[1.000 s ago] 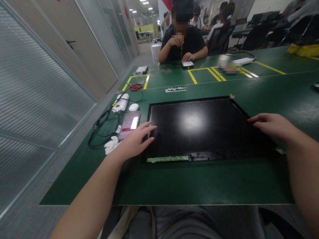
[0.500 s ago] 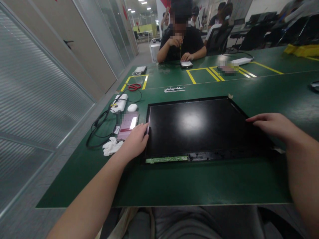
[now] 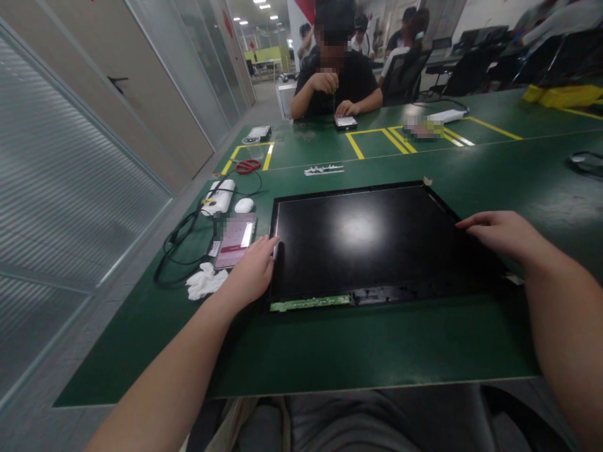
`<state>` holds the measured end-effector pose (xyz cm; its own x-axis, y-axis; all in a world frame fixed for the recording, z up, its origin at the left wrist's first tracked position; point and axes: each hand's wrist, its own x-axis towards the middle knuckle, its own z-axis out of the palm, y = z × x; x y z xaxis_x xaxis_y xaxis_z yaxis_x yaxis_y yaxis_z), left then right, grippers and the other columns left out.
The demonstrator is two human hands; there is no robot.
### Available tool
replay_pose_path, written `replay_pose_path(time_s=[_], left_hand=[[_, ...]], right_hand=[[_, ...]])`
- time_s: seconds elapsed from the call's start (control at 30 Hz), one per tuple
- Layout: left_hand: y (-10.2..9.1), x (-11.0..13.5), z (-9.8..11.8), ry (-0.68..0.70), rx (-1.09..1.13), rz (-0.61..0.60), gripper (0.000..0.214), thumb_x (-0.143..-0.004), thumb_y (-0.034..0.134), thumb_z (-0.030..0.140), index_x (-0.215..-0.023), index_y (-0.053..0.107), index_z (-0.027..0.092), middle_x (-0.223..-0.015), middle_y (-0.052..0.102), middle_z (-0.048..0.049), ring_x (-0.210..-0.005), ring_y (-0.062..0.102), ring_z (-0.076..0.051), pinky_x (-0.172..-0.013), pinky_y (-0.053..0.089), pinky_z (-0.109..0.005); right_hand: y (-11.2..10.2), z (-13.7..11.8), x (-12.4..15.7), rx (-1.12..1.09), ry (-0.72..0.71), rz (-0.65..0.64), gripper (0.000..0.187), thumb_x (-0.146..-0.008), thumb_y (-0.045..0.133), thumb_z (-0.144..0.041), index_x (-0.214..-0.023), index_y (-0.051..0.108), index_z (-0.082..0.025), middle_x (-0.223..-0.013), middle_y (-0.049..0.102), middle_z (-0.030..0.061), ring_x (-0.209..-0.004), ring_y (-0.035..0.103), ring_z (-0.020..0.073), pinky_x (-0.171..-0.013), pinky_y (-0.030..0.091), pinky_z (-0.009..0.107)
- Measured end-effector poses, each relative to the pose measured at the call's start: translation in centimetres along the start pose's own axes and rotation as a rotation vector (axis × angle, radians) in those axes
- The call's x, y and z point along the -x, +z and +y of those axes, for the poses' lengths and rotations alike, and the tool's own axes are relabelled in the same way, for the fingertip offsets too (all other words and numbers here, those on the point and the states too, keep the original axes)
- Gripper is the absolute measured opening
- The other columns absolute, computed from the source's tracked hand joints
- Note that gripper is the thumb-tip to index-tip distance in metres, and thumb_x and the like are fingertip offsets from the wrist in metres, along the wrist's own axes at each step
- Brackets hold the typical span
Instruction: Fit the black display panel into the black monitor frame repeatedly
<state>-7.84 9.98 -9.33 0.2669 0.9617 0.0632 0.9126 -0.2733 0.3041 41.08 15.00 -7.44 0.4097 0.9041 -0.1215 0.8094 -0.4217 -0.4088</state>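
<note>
A large black LCD screen panel [image 3: 348, 251] lies face up on the green table, with a green circuit board strip [image 3: 311, 303] along its near edge. At the panel's left edge, my left hand [image 3: 254, 267] grips the frame, its fingertips over the rim and thumb alongside. My right hand [image 3: 504, 232] pinches the opposite edge; some of its fingers are hidden beneath the hand. Small bits of tape stick out at the panel's right corners. A phone [image 3: 234, 242] with a lit screen and a crumpled white tissue [image 3: 205, 280] lie just beyond my left forearm.
Left of the panel are a white case [image 3: 244, 206], a white device [image 3: 219, 198], a black cable [image 3: 172, 245], and red-handled scissors [image 3: 247, 166]. Thin white strips [image 3: 324, 170] lie behind the panel. Across the table [image 3: 377, 358], a co-worker [image 3: 336, 78] handles a small boxy device [image 3: 345, 123].
The view has shifted slightly, so the whole scene sits a little further left. Both hands stay at the panel's edges. The co-worker's raised hand is somewhat lower.
</note>
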Motion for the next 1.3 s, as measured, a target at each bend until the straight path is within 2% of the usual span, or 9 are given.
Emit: replay_pose_path(time_s=[0.2, 0.4, 0.5, 0.6, 0.77, 0.87, 1.0, 1.2, 1.3], left_hand=[[-0.1, 0.1, 0.0, -0.002, 0.043, 0.011, 0.055, -0.092, 0.039, 0.017, -0.145, 0.051, 0.007, -0.15, 0.053, -0.0209, -0.146, 0.04, -0.034, -0.12, 0.033, -0.057], [-0.7, 0.3, 0.7, -0.067, 0.221, 0.091, 0.055, -0.089, 0.042, 0.015, -0.143, 0.056, 0.019, -0.145, 0.06, -0.0112, -0.137, 0.052, -0.03, -0.116, 0.04, -0.051], [-1.3, 0.3, 1.5, -0.175, 0.472, 0.148, 0.054, -0.087, 0.048, 0.019, -0.141, 0.056, 0.02, -0.134, 0.067, -0.0107, -0.122, 0.063, -0.03, -0.103, 0.051, -0.048], [-1.8, 0.2, 2.4, -0.328, 0.925, 0.201, 0.054, -0.081, 0.057, 0.019, -0.135, 0.056, 0.019, -0.127, 0.07, -0.0104, -0.1, 0.071, -0.026, -0.077, 0.06, -0.036], [-2.1, -0.2, 3.6, -0.562, 1.345, 0.341, 0.048, -0.061, 0.063, 0.003, -0.107, 0.061, 0.018, -0.112, 0.073, -0.0045, -0.063, 0.066, -0.012, -0.048, 0.051, -0.02], [-2.3, -0.5, 4.2, -0.644, 1.429, 0.379, 0.043, -0.06, 0.061, -0.001, -0.098, 0.061, 0.017, -0.089, 0.072, -0.0007, -0.056, 0.063, -0.01, -0.047, 0.051, -0.019], [-2.4, -0.8, 4.4, -0.778, 1.496, 0.342, 0.042, -0.068, 0.06, 0.0, -0.106, 0.06, 0.017, -0.065, 0.066, 0.0028, -0.046, 0.061, -0.012, -0.042, 0.05, -0.02], [-1.9, -1.2, 4.0, -0.806, 1.591, 0.321, 0.051, -0.074, 0.054, -0.003, -0.121, 0.056, 0.016, -0.057, 0.064, 0.0035, -0.039, 0.06, -0.014, -0.036, 0.047, -0.019], [-1.8, -1.1, 3.8, -0.782, 1.591, 0.316, 0.056, -0.074, 0.058, -0.002, -0.126, 0.055, 0.017, -0.058, 0.065, 0.0042, -0.038, 0.06, -0.014, -0.036, 0.048, -0.02]], right_hand=[[0.1, 0.1, -0.1, -0.007, -0.001, 0.011, 0.025, -0.069, 0.056, -0.021, -0.083, 0.077, -0.021, -0.079, 0.07, 0.0053, -0.075, 0.06, 0.0206, -0.075, 0.047, 0.035], [0.0, 0.0, 0.1, -0.012, 0.003, 0.018, 0.025, -0.068, 0.055, -0.021, -0.081, 0.077, -0.021, -0.078, 0.071, 0.006, -0.073, 0.06, 0.0209, -0.076, 0.049, 0.035], [0.0, -0.2, 0.2, -0.013, 0.011, 0.013, 0.024, -0.069, 0.056, -0.021, -0.081, 0.077, -0.02, -0.079, 0.071, 0.0063, -0.075, 0.061, 0.0217, -0.078, 0.049, 0.036], [-0.1, -0.4, 0.3, -0.012, 0.018, 0.01, 0.024, -0.069, 0.055, -0.02, -0.08, 0.076, -0.021, -0.079, 0.071, 0.0064, -0.075, 0.061, 0.022, -0.078, 0.05, 0.036], [-0.3, -0.7, 0.5, 0.003, 0.014, 0.022, 0.023, -0.069, 0.055, -0.02, -0.078, 0.076, -0.021, -0.08, 0.07, 0.0069, -0.076, 0.062, 0.0228, -0.078, 0.05, 0.037], [-0.3, -0.7, 0.4, 0.014, 0.01, 0.027, 0.022, -0.068, 0.055, -0.022, -0.077, 0.075, -0.022, -0.078, 0.07, 0.0069, -0.074, 0.062, 0.023, -0.076, 0.05, 0.037], [-0.2, -0.6, 0.3, 0.02, 0.002, 0.031, 0.022, -0.068, 0.055, -0.022, -0.076, 0.075, -0.022, -0.076, 0.069, 0.0065, -0.072, 0.061, 0.0228, -0.076, 0.05, 0.037], [-0.1, -0.5, 0.2, 0.0, 0.027, 0.019, 0.023, -0.07, 0.055, -0.021, -0.079, 0.076, -0.021, -0.08, 0.071, 0.0068, -0.075, 0.062, 0.0227, -0.079, 0.049, 0.037], [-0.1, -0.4, 0.2, -0.006, 0.027, 0.011, 0.024, -0.071, 0.054, -0.021, -0.081, 0.076, -0.021, -0.081, 0.071, 0.0063, -0.076, 0.062, 0.0225, -0.08, 0.049, 0.037]])
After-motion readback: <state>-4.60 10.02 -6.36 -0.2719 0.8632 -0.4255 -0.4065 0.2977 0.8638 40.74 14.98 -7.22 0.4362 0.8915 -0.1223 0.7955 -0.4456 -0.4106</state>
